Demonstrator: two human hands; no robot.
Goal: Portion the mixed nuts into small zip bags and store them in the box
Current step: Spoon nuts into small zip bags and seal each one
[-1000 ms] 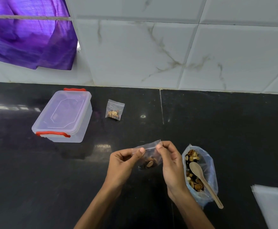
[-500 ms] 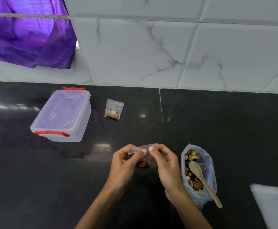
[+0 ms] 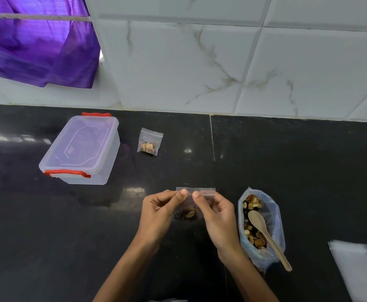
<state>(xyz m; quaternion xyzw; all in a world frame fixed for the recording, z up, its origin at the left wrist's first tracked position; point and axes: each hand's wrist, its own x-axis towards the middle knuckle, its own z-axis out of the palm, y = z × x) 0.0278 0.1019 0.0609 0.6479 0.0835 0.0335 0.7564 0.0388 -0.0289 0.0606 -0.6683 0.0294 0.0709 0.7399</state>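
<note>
Both hands hold a small clear zip bag (image 3: 202, 191) with a few nuts at its bottom, above the black counter. My left hand (image 3: 158, 212) pinches its top strip near the left end, and my right hand (image 3: 216, 214) pinches the strip just beside it. A second small zip bag (image 3: 149, 142) with nuts lies on the counter further back. The clear plastic box (image 3: 82, 149) with red latches stands at the left, its lid on. To the right of my hands an open blue-tinted bag of mixed nuts (image 3: 274, 216) holds a wooden spoon (image 3: 265, 232).
A stack of flat clear bags (image 3: 357, 267) lies at the lower right of the black counter (image 3: 298, 162). A white marbled tile wall (image 3: 222, 62) rises behind it. Purple cloth (image 3: 36, 44) hangs at the upper left.
My two thumbs have come closer together along the bag's top strip, and the strip now lies straight and level. The bag sits a little higher between the hands.
</note>
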